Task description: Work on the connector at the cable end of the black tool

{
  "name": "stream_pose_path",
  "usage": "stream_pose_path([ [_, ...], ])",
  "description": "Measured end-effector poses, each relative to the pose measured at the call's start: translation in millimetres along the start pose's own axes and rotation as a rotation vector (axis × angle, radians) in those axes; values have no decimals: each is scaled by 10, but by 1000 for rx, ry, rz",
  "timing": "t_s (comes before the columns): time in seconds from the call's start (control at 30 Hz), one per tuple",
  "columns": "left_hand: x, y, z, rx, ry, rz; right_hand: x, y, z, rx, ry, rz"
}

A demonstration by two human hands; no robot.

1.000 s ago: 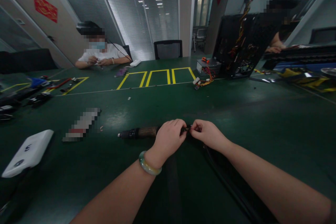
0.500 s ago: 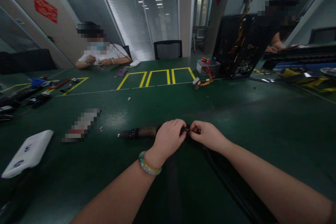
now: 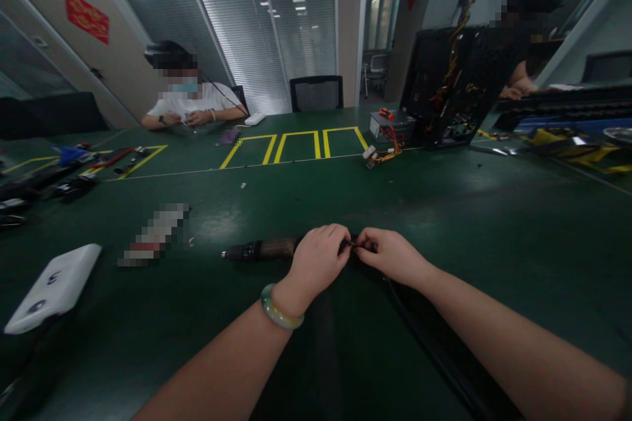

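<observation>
A dark electric screwdriver [image 3: 276, 249] lies nearly level on the green table, its metal tip pointing left. My left hand [image 3: 320, 251] is closed over the rear part of it and hides that end. Just beyond, my right hand [image 3: 388, 251] pinches something small with a metallic glint, level with the left fingertips; its kind cannot be made out. The fingertips of both hands almost meet there. From under my right hand a black cable [image 3: 419, 329] runs along the table toward the lower right. A bangle sits on my left wrist.
To the left are a white power bank [image 3: 54, 289] and a blurred flat item [image 3: 155, 237]. Dark tools [image 3: 74, 187] lie farther left. A power supply [image 3: 392, 126] with wires and a black computer case [image 3: 444, 89] stand at the back right. Two people sit across the table.
My hands and the screwdriver stay almost in place, with only a slight shift in the right fingers. Across the table, the left person's hands have lowered a little.
</observation>
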State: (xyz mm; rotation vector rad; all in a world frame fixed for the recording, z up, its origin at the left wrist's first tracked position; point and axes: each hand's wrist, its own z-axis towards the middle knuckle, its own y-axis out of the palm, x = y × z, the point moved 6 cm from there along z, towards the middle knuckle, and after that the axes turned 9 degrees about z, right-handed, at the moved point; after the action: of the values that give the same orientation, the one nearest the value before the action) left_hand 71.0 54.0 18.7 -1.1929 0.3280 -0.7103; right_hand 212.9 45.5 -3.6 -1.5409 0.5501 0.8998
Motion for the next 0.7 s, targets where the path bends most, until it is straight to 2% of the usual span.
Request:
stream_pose_path([
  [0.7,22,-21,-5,2,17,16,-10,-4,-2,5,-6,-2],
])
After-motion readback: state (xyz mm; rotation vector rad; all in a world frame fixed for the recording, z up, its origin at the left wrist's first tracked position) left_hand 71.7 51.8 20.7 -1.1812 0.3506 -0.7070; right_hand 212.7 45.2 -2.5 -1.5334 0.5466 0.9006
